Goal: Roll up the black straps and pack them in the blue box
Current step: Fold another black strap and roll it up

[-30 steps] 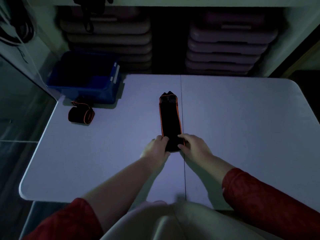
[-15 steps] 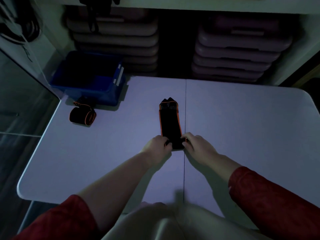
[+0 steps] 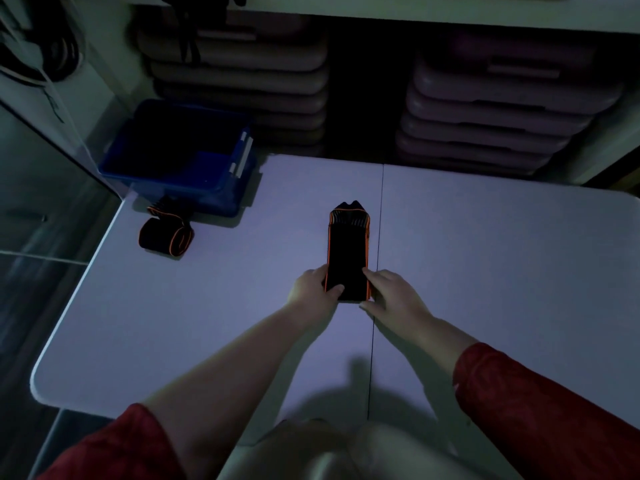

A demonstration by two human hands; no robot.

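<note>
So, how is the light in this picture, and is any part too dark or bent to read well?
Head view: dim overall, with the white table the brightest part; the strap under both hands reads as flat black except its orange edges; the inside of the blue box is in deep shadow, contents unreadable; the table edges curve from the wide lens; the clothing at the bottom is blurred.

1. dim room, lit mostly on the pale table [image 3: 485, 271], which has rounded corners and a dark seam running down its middle.
2. behind the table, two stacks of flat purplish-grey platforms [image 3: 239, 71] sit on either side of a dark gap, under a pale shelf edge [image 3: 415, 15].
3. at the left stands a white wall panel [image 3: 86, 91] with dark cords [image 3: 59, 53] hanging near its top.
4. below the left table edge, a grey, glossy floor [image 3: 34, 289] shows faint lines.
</note>
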